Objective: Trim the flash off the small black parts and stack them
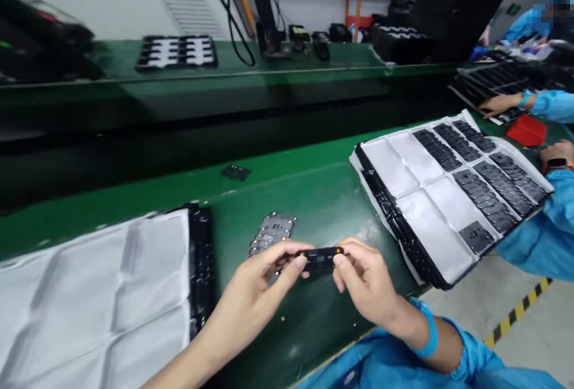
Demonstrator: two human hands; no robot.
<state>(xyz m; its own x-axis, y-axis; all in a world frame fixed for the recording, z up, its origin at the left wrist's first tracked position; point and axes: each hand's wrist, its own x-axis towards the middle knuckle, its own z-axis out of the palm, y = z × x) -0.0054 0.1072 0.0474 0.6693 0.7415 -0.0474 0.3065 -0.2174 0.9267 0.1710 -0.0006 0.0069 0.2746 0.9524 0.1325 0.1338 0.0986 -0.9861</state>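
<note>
Between both hands, over the green bench, is a small flat black plate-like part [320,259] with yellowish spots near its ends. My left hand [271,275] pinches its left end between thumb and fingers. The right end is gripped the same way by my right hand [365,272], which wears a blue band at the wrist. Just behind my left hand lies an overlapping row of dark grey flat parts [274,227], partly hidden by the fingers. Farther back, a single dark flat piece [235,172] rests on the bench.
At right, a stack of lined trays [417,186] carries rows of dark parts. Another white-covered tray stack [89,299] fills the left. A co-worker's arm [506,102] reaches over trays at far right, near a red container [527,131]. A raised shelf [314,66] runs behind the bench.
</note>
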